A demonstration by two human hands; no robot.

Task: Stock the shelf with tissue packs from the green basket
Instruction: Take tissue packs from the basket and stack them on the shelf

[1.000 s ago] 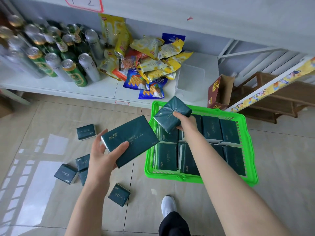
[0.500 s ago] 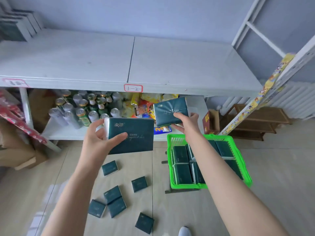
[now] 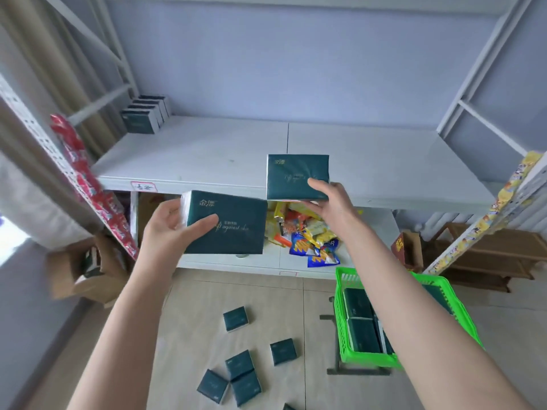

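Note:
My left hand [image 3: 170, 229] grips a dark green tissue pack [image 3: 233, 223] in front of the shelf's front edge. My right hand [image 3: 331, 202] holds a second dark green tissue pack [image 3: 293, 176] upright, just above the front edge of the white shelf [image 3: 207, 155]. A row of several tissue packs [image 3: 146, 113] stands at the shelf's far left back corner. The green basket [image 3: 343, 315] sits on the floor at the lower right, partly hidden by my right forearm, with more tissue packs [image 3: 359, 321] inside.
Several small tissue packs [image 3: 236, 368] lie scattered on the tiled floor. Snack bags [image 3: 307, 235] fill the lower shelf. A cardboard box [image 3: 85, 270] stands at the left, a wooden rack [image 3: 488, 255] at the right. Slanted shelf posts frame both sides.
Both hands have risen with their packs from basket height to the upper shelf's front edge. My view has tilted up, showing the whole upper shelf and the stacked packs at its back left.

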